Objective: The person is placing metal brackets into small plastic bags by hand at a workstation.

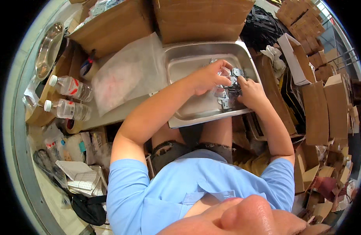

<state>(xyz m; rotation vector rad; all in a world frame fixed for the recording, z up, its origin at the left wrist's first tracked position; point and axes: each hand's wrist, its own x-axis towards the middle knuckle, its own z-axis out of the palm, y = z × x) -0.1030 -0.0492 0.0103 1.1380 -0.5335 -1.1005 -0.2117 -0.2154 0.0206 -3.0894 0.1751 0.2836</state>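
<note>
A shallow steel tray (180, 113) rests in front of me, with several small silvery metal fittings (227, 102) lying together in its right half. My left hand (211, 78) reaches over the tray, its fingers curled around a small clear plastic bag (226, 73). What the bag contains is hard to make out. From the right, my right hand (252, 93) has its thumb and fingers bent in over the fittings, gripping one of them at the edge of the group. Its fingertips are partly hidden.
Left of the tray lies a large translucent plastic bag (127, 74) with pinkish contents. Two clear bottles (72, 88) lie farther left, below an oval steel dish (49, 51). Cardboard boxes (204, 19) stand behind the tray; more cartons (315, 113) crowd the right.
</note>
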